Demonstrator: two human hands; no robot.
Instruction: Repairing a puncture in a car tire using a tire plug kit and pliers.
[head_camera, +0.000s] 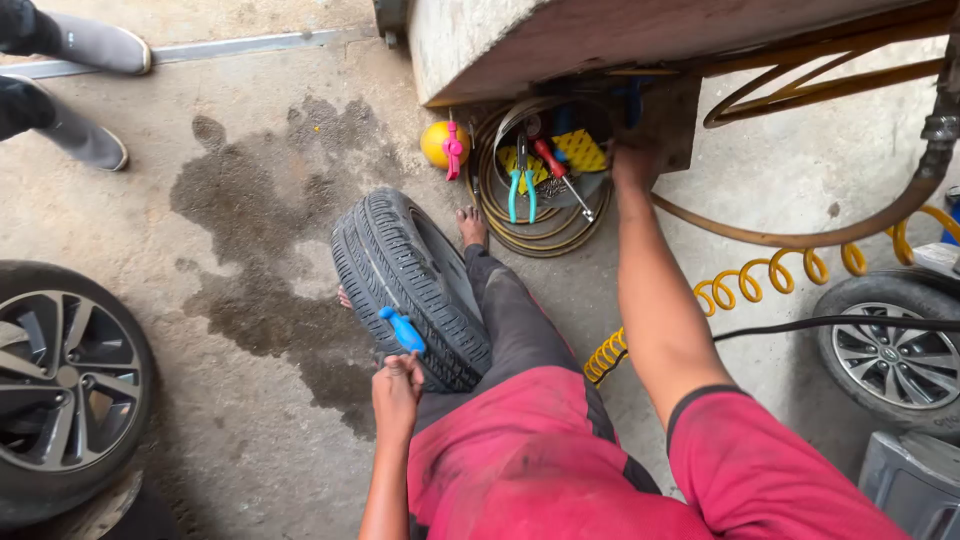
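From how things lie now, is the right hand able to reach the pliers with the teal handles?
Probably yes. The right hand is already stretched out to the tool pile inside the coiled hose, and the pliers lie on top just beside it, uncovered. Only a red-handled screwdriver lies between them.

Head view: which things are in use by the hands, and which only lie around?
In use:
- tyre
- blue-handled tool, at left hand
- tool bin, touched by right hand

Lying around:
- yellow ball
- coiled yellow hose
- alloy wheel
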